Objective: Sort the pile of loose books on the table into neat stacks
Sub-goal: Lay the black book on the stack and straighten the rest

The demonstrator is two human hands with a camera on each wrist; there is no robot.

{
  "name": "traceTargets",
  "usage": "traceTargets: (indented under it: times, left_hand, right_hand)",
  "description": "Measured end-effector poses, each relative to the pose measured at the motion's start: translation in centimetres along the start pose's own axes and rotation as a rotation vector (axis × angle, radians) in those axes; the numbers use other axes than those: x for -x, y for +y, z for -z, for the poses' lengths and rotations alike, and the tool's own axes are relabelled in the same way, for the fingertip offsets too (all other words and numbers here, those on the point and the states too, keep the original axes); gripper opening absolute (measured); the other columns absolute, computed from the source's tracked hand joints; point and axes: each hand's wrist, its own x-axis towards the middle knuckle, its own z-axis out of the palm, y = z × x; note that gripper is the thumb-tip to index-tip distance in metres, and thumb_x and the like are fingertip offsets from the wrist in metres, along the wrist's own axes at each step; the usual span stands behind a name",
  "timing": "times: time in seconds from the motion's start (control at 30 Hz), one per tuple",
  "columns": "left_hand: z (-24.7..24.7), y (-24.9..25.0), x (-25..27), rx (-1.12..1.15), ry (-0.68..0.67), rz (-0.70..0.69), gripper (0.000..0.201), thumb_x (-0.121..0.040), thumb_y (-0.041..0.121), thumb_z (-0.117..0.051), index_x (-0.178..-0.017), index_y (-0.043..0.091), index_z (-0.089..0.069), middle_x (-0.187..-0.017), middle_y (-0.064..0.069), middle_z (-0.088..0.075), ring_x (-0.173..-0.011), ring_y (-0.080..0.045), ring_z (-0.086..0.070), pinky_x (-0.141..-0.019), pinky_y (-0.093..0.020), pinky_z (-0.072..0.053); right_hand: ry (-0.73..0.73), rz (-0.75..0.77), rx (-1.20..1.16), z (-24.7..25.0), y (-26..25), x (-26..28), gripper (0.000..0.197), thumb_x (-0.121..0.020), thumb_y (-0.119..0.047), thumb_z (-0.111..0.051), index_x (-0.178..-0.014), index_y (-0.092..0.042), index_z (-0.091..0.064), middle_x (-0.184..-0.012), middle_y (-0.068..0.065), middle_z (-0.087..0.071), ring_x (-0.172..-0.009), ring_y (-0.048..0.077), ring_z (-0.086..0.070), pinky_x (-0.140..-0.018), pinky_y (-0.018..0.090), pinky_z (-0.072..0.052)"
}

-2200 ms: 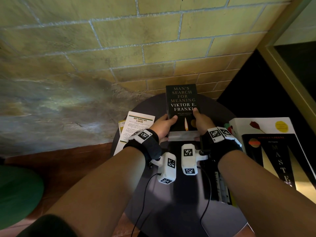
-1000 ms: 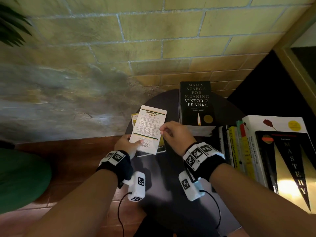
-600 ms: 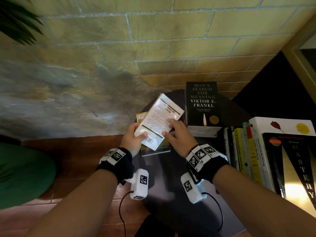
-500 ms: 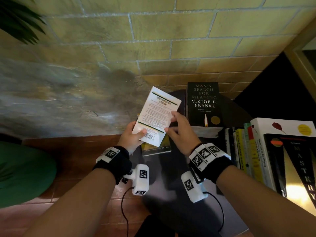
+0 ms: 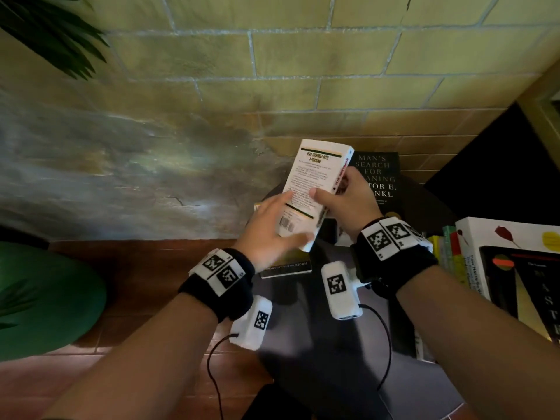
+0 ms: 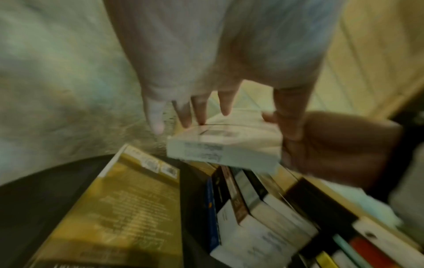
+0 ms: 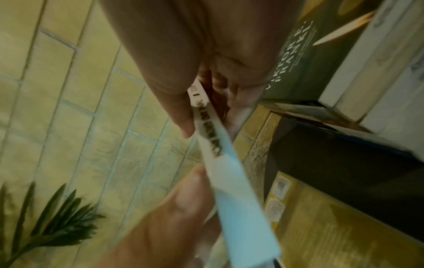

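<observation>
Both hands hold the white paperback point(image 5: 315, 192) up above the desk point(image 5: 333, 344). Right hand point(image 5: 348, 204) grip pinches its spine w/ thumb; left hand point(image 5: 269, 231) supports lower edge, fingers straight. Yellow book point(image 6: 119, 208) lies below.

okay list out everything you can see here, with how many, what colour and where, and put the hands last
White paperback book: one, white, held up above the table.
Dark Frankl book: one, dark green-black, top of the far stack.
Yellow-olive book: one, flat at the table's left.
Row of upright books: several, mixed colours, table's right.
Black Mastery book: one, black and gold, far right.
Round dark table: one.
Brick wall: yellowish, behind.
Left hand: fingers straight, against the white book.
Right hand: grips the white book's spine edge.
</observation>
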Motion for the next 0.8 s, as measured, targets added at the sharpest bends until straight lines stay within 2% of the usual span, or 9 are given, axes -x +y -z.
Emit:
traceTargets:
  times: [0.1,0.23,0.4,0.47,0.57,0.63,0.7,0.77,0.8]
  left_hand:
    - [-0.9,0.8,0.0,-0.021,-0.078,-0.003,0.113,-0.063,0.051,-0.08,-0.151,0.037,-0.011,-0.152,0.008,-0.035,-0.136,-0.011,-0.04,-0.112,-0.04,-0.038]
    - [-0.1,1.1,0.4,-0.038,0.132,0.012,0.07,-0.089,0.005,-0.056,-0.148,0.024,-0.025,-0.13,-0.003,-0.058,-0.115,-0.02,-0.059,-0.091,-0.03,-0.049]
    - [0.7,1.0,1.0,0.525,0.106,0.151,0.059,-0.088,-0.014,-0.046,-0.138,0.018,-0.04,-0.127,-0.006,-0.06,-0.117,-0.027,-0.059,-0.101,-0.05,-0.047]
    - [0.8,1.5,1.0,0.728,0.101,0.195,0.054,-0.084,-0.018,-0.042,-0.128,0.014,-0.048,-0.116,-0.012,-0.065,-0.103,-0.029,-0.064,-0.092,-0.051,-0.052]
    - [0.3,1.1,0.3,0.782,0.081,0.222,0.04,-0.085,-0.007,-0.046,-0.119,0.013,-0.053,-0.107,-0.009,-0.067,-0.094,-0.024,-0.065,-0.088,-0.043,-0.053]
    - [-0.2,0.0,-0.3,0.705,0.127,0.299,0.027,-0.093,0.003,-0.047,-0.114,0.017,-0.056,-0.107,-0.005,-0.066,-0.094,-0.018,-0.062,-0.086,-0.036,-0.05]
    - [-0.8,-2.2,-1.0,0.333,0.175,0.279,0.028,-0.093,0.009,-0.052,-0.117,0.023,-0.057,-0.123,-0.003,-0.062,-0.1,-0.017,-0.059,-0.086,-0.033,-0.049]
    - [-1.9,-4.4,-1.4,-0.225,0.017,0.205,0.055,-0.087,0.017,-0.06,-0.139,0.024,-0.044,-0.148,-0.006,-0.042,-0.129,-0.025,-0.046,-0.107,-0.04,-0.04]
    - [-2.5,-5.1,-1.4,-0.42,-0.076,0.181,0.069,-0.085,0.025,-0.064,-0.147,0.024,-0.032,-0.157,-0.006,-0.027,-0.142,-0.028,-0.03,-0.117,-0.042,-0.028]
  right_hand:
    - [-0.124,0.023,-0.02,-0.8,-0.6,0.4,0.044,-0.075,-0.012,-0.077,-0.108,-0.016,-0.048,-0.113,0.007,-0.064,-0.103,0.021,-0.064,-0.084,0.043,-0.057]
    - [-0.287,0.01,-0.137,-1.0,-0.4,0.8,0.045,-0.083,0.002,-0.067,-0.123,-0.007,-0.048,-0.129,0.012,-0.053,-0.102,0.021,-0.064,-0.081,0.03,-0.059]
    - [-0.265,-0.089,-0.079,-0.6,1.5,1.4,0.084,-0.082,-0.009,-0.07,-0.149,-0.019,-0.02,-0.143,0.002,-0.042,-0.118,0.017,-0.055,-0.09,0.034,-0.053]
    - [-0.299,-0.17,-0.176,-0.6,2.1,1.8,0.076,-0.084,-0.006,-0.068,-0.147,-0.015,-0.025,-0.132,0.005,-0.055,-0.111,0.021,-0.062,-0.083,0.031,-0.056]
    - [-0.217,-0.113,-0.144,-0.3,2.3,2.1,0.046,-0.085,-0.004,-0.065,-0.127,-0.006,-0.047,-0.121,0.014,-0.064,-0.104,0.023,-0.065,-0.084,0.034,-0.057]
    - [-0.118,-0.086,-0.106,0.4,2.7,1.8,0.039,-0.086,-0.007,-0.065,-0.122,-0.01,-0.049,-0.119,0.011,-0.064,-0.106,0.024,-0.064,-0.091,0.043,-0.054]
    - [-0.057,-0.086,-0.091,1.5,3.2,1.5,0.037,-0.086,-0.013,-0.067,-0.119,-0.014,-0.05,-0.117,0.007,-0.066,-0.105,0.022,-0.065,-0.092,0.047,-0.053]
    - [-0.032,-0.112,-0.097,2.5,3.5,1.4,0.04,-0.086,-0.017,-0.067,-0.123,-0.014,-0.05,-0.116,0.005,-0.067,-0.102,0.019,-0.067,-0.091,0.044,-0.054]
    - [-0.026,-0.121,-0.095,2.9,3.6,1.4,0.041,-0.087,-0.018,-0.066,-0.124,-0.014,-0.049,-0.117,0.005,-0.067,-0.1,0.017,-0.067,-0.088,0.04,-0.055]
